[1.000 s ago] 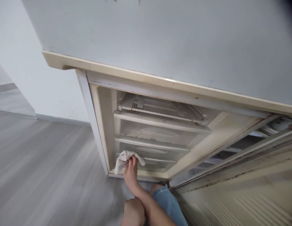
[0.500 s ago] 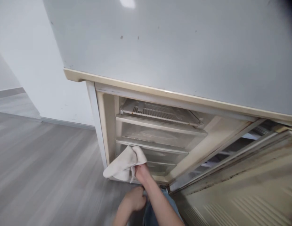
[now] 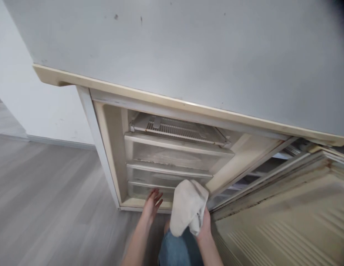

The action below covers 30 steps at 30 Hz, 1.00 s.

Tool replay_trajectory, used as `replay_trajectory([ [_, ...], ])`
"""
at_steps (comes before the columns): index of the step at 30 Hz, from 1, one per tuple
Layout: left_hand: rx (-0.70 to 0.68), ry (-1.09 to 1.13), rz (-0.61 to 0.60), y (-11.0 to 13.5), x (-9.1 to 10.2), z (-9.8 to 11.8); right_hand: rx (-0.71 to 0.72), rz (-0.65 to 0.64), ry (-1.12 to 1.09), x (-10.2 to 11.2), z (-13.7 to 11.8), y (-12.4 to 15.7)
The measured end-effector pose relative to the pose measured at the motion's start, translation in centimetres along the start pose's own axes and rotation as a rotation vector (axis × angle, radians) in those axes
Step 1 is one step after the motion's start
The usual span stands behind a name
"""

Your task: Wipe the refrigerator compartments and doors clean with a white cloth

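I look down into the open lower compartment of an old fridge (image 3: 113, 147). My left hand (image 3: 152, 201) reaches forward with fingers spread, at the front of the bottom clear drawer (image 3: 141, 188), holding nothing. My right hand (image 3: 203, 225) is closed on a white cloth (image 3: 187, 207), which hangs bunched over my knee in blue jeans (image 3: 177, 251). Two more clear drawers (image 3: 172, 155) sit above the bottom one, under a wire shelf (image 3: 174, 127).
The closed upper fridge door (image 3: 188, 48) looms overhead. The open lower door (image 3: 285, 221) with its ribbed inner panel stands to my right. Grey wood-look floor (image 3: 44, 199) spreads to the left, with a white wall (image 3: 36, 103) behind.
The right hand has pulled the cloth back from the bottom drawer and to the right, over my knee. The left hand has come up and reached out to the bottom drawer.
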<state>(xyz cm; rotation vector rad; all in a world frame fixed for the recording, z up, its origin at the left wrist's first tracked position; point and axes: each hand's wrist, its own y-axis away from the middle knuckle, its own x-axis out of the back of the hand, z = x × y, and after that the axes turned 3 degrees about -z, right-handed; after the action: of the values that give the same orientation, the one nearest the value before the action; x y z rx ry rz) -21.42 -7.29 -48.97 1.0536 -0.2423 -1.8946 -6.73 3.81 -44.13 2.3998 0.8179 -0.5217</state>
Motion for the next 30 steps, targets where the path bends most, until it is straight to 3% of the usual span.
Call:
replay_trajectory([
  [2,0.009,0.087,-0.022,-0.2,-0.1,0.2,-0.014,0.063,-0.04,1.1,0.2,0.2],
  [5,0.024,0.139,-0.033,-0.4,-0.5,0.4,-0.06,0.059,-0.048,1.4,0.7,0.6],
  [11,0.039,0.06,0.079,-0.2,-1.3,0.5,-0.262,0.099,-0.112,0.8,-0.4,1.5],
  [17,-0.009,-0.046,0.184,1.2,-1.3,-0.7,-0.141,0.172,-0.111,1.7,-3.6,0.8],
  [22,0.019,-0.145,0.253,3.5,-0.1,-2.5,-0.031,0.243,0.072,1.3,-4.7,-0.1],
  [26,0.06,-0.198,0.273,5.4,0.5,-3.5,-0.219,0.065,0.238,-0.1,-3.1,-1.7],
  [30,0.082,-0.248,0.253,6.4,0.7,-3.6,-0.542,-0.044,0.337,-1.9,-0.2,-5.2],
])
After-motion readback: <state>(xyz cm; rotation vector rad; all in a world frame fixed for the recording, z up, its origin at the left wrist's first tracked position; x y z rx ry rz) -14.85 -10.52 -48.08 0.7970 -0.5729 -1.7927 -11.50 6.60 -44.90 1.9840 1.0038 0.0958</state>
